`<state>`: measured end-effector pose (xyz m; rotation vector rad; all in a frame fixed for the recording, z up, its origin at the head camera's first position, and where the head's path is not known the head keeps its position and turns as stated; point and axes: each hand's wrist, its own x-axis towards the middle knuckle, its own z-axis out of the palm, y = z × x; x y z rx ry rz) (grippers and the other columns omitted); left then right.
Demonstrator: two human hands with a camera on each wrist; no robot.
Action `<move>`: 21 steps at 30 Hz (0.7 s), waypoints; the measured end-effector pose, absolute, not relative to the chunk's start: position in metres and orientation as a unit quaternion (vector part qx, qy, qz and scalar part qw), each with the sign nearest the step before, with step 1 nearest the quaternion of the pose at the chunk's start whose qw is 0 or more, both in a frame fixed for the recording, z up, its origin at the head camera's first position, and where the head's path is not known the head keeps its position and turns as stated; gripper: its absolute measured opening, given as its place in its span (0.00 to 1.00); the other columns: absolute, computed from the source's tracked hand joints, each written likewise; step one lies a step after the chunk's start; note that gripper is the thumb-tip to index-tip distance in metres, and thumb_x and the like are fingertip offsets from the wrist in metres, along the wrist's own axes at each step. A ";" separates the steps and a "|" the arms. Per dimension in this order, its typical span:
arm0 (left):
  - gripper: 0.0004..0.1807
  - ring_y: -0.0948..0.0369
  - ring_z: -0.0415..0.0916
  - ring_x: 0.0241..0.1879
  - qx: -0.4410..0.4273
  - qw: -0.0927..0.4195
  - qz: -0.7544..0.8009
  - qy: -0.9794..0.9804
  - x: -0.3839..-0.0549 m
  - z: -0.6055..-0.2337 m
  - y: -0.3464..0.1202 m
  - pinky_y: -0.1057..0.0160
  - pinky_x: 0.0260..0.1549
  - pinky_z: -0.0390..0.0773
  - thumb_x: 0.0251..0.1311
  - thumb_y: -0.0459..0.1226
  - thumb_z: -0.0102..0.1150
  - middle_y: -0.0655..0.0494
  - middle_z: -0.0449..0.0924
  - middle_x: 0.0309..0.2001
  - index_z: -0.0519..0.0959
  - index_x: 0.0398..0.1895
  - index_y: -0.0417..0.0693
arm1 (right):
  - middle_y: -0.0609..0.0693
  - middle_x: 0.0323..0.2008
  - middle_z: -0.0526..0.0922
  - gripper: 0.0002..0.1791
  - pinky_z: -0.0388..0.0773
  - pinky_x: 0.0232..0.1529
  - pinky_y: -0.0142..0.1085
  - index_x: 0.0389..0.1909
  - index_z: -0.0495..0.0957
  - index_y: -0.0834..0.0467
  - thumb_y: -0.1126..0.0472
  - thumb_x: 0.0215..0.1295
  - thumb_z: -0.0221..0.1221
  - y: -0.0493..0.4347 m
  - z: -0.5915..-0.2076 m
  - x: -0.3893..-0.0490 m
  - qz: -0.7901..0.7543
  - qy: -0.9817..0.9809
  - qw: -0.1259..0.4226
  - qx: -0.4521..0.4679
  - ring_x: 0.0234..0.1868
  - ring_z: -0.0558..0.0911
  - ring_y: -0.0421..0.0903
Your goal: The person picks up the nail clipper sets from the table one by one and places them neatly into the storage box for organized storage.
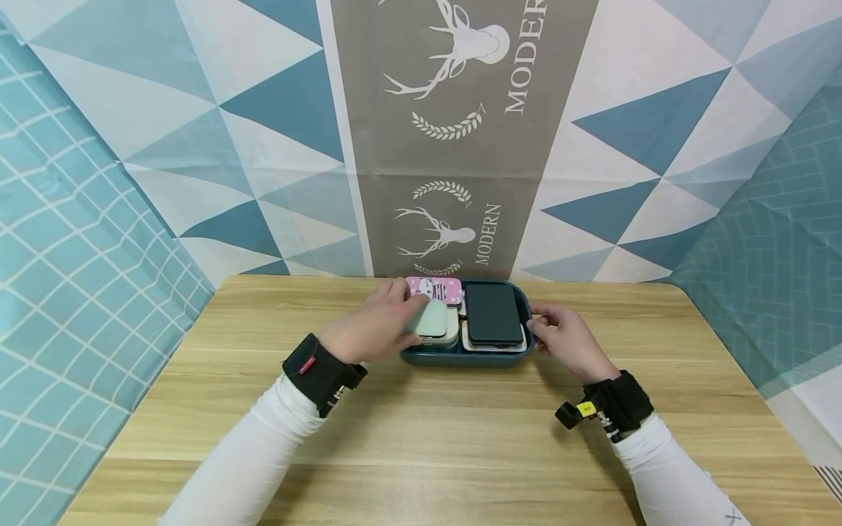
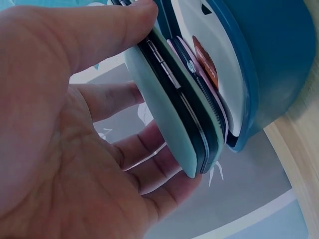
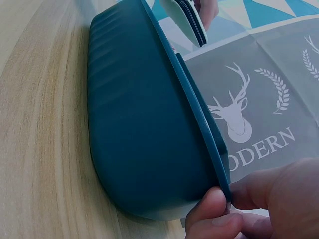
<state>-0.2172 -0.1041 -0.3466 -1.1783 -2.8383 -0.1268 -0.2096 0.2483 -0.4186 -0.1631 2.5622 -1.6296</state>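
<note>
My left hand holds a mint-green hinged case over the left part of a dark blue plastic basket. In the left wrist view, the thumb lies on one edge of the case and the fingers on the opposite edge; its metal hinge shows. The right hand pinches the basket's right rim, seen close in the right wrist view beside the basket wall. Inside the basket are a pink cartoon-printed case, a dark green flat rectangular item and pale items partly hidden underneath.
The basket stands near the back edge of a wooden table. Behind it hangs a patterned cloth with deer heads and triangles. Blue tiled-pattern sheets flank the table on both sides.
</note>
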 end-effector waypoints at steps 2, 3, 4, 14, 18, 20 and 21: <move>0.35 0.49 0.64 0.52 -0.382 0.030 -0.039 -0.923 -0.218 -0.347 -0.103 0.52 0.53 0.71 0.68 0.46 0.72 0.45 0.67 0.50 0.73 0.72 0.39 | 0.63 0.41 0.78 0.25 0.79 0.32 0.40 0.74 0.68 0.71 0.65 0.83 0.52 0.248 -0.418 -0.209 -0.536 0.841 0.051 -0.054 0.34 0.78 0.54; 0.35 0.48 0.64 0.53 -0.382 0.029 -0.039 -0.923 -0.218 -0.347 -0.102 0.51 0.54 0.71 0.68 0.46 0.72 0.44 0.68 0.51 0.73 0.72 0.39 | 0.63 0.41 0.79 0.25 0.79 0.32 0.40 0.74 0.68 0.70 0.65 0.83 0.52 0.248 -0.418 -0.209 -0.536 0.841 0.051 -0.055 0.34 0.78 0.54; 0.35 0.48 0.64 0.54 -0.382 0.028 -0.038 -0.923 -0.218 -0.347 -0.101 0.51 0.55 0.71 0.68 0.47 0.72 0.44 0.68 0.51 0.73 0.72 0.39 | 0.63 0.41 0.79 0.25 0.79 0.32 0.40 0.74 0.68 0.71 0.65 0.83 0.52 0.248 -0.418 -0.209 -0.536 0.841 0.051 -0.055 0.34 0.78 0.54; 0.35 0.47 0.65 0.56 -0.381 0.025 -0.038 -0.923 -0.219 -0.348 -0.093 0.49 0.55 0.72 0.69 0.47 0.71 0.43 0.68 0.52 0.73 0.72 0.38 | 0.63 0.41 0.78 0.25 0.78 0.31 0.40 0.75 0.68 0.70 0.65 0.83 0.52 0.248 -0.418 -0.209 -0.538 0.840 0.054 -0.053 0.34 0.78 0.55; 0.36 0.47 0.64 0.55 -0.377 0.021 -0.033 -0.925 -0.221 -0.349 -0.090 0.50 0.54 0.73 0.69 0.48 0.70 0.44 0.67 0.53 0.72 0.73 0.39 | 0.63 0.41 0.78 0.25 0.77 0.31 0.40 0.75 0.68 0.70 0.65 0.83 0.52 0.248 -0.417 -0.208 -0.540 0.838 0.055 -0.051 0.33 0.77 0.55; 0.36 0.47 0.64 0.55 -0.374 0.017 -0.030 -0.927 -0.222 -0.349 -0.090 0.50 0.53 0.73 0.70 0.48 0.70 0.44 0.67 0.53 0.72 0.73 0.39 | 0.64 0.41 0.78 0.25 0.77 0.31 0.39 0.75 0.68 0.69 0.65 0.83 0.52 0.248 -0.417 -0.209 -0.541 0.838 0.055 -0.051 0.33 0.77 0.55; 0.36 0.47 0.64 0.56 -0.373 0.015 -0.028 -0.927 -0.222 -0.350 -0.089 0.50 0.53 0.73 0.70 0.48 0.70 0.43 0.67 0.53 0.72 0.74 0.39 | 0.64 0.40 0.78 0.25 0.77 0.31 0.39 0.75 0.68 0.69 0.65 0.83 0.52 0.248 -0.417 -0.209 -0.541 0.838 0.055 -0.050 0.33 0.77 0.55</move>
